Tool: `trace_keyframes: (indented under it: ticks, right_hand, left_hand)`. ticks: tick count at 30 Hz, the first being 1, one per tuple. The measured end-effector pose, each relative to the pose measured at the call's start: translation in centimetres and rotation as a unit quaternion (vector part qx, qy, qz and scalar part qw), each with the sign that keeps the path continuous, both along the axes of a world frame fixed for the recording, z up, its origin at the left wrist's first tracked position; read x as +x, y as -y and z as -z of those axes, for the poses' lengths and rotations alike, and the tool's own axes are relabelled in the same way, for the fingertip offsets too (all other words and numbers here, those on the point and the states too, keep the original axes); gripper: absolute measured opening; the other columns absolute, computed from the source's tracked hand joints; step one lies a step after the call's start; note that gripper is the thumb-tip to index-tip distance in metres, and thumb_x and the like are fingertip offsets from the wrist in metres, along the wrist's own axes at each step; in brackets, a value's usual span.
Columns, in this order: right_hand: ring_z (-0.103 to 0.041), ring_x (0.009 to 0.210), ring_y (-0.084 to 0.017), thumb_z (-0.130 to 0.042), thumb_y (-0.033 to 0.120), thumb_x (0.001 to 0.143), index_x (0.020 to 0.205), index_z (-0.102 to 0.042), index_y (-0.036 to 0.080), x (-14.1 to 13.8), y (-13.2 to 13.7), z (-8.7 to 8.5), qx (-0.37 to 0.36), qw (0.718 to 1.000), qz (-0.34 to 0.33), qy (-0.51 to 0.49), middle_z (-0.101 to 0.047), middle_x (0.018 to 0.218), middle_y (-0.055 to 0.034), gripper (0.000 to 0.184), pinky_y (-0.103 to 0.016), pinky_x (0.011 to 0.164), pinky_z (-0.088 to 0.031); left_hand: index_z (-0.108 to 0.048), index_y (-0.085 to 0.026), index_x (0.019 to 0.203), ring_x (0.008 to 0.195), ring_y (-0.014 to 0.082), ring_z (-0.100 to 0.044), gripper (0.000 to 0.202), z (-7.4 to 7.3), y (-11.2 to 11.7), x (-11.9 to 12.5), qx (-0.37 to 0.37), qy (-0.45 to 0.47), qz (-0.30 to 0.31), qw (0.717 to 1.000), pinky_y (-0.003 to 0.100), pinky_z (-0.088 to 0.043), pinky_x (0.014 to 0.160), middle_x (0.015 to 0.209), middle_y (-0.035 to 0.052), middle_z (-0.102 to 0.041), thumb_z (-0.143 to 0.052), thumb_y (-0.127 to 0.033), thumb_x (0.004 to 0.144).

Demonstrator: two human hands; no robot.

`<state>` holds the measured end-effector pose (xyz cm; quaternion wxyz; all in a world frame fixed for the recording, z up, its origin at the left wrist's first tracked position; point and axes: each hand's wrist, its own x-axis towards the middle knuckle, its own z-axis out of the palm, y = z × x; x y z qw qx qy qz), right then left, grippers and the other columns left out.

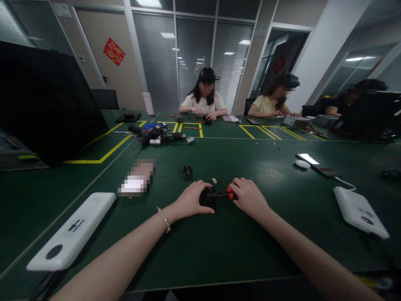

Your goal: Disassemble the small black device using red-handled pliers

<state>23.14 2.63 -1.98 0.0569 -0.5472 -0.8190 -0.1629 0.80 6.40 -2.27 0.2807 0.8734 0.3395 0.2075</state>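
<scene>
My left hand is closed round a small black part on the green table, thumb on the near side and fingers on the far side. What the black part is, I cannot make out. In my right hand are red-handled pliers. Their dark, narrow jaws point left and reach over the black part. A small pale piece and thin dark bits lie just beyond the pliers. Farther off, to the left, stands another small black part.
White power banks lie at left and right. A blurred-out phone is at left, with a pile of dark tools behind it. A large monitor stands far left. Several people sit across the green table.
</scene>
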Motion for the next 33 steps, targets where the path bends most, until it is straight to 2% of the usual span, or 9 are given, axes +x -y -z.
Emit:
trace_keyframes:
  ticks: [11,19,25,33]
  right_hand:
    - [-0.048,0.083,-0.019,-0.056,0.021,0.066,0.093,-0.056,0.018,0.14,-0.32,0.41,-0.03,0.999,0.006,-0.026,-0.055,0.095,-0.0068,0.028,-0.032,0.071,-0.037]
    - [-0.048,0.084,-0.02,-0.056,0.02,0.066,0.095,-0.056,0.017,0.15,-0.28,0.46,-0.012,1.0,-0.002,-0.015,-0.054,0.096,-0.0077,0.029,-0.034,0.072,-0.038]
    - [-0.049,0.084,-0.02,-0.056,0.02,0.066,0.096,-0.056,0.018,0.26,-0.4,0.67,-0.024,0.999,0.001,-0.027,-0.055,0.097,-0.0073,0.03,-0.035,0.072,-0.039]
    - [-0.049,0.083,-0.021,-0.057,0.019,0.065,0.093,-0.057,0.018,0.07,-0.24,0.25,-0.004,1.0,-0.001,-0.006,-0.055,0.095,-0.0078,0.028,-0.034,0.071,-0.038]
  left_hand:
    - [-0.046,-0.024,0.112,0.096,0.026,-0.049,0.065,-0.03,0.04,0.06,0.008,-0.005,-0.002,1.0,0.04,-0.04,0.082,0.104,0.0054,-0.049,-0.071,-0.046,0.056]
    - [-0.045,-0.024,0.112,0.095,0.0253,-0.049,0.066,0.26,-0.09,0.01,0.013,0.0,0.005,1.0,0.039,-0.04,0.081,0.104,0.0055,-0.05,-0.071,-0.046,0.056]
    - [-0.045,-0.024,0.112,0.095,0.0246,-0.049,0.067,0.52,-0.25,-0.02,0.014,0.002,0.008,1.0,0.038,-0.041,0.08,0.105,0.0052,-0.049,-0.071,-0.048,0.056]
    - [-0.046,-0.024,0.112,0.095,0.025,-0.049,0.067,0.41,-0.19,0.02,0.016,-0.001,0.004,1.0,0.038,-0.04,0.081,0.105,0.0052,-0.049,-0.071,-0.048,0.055]
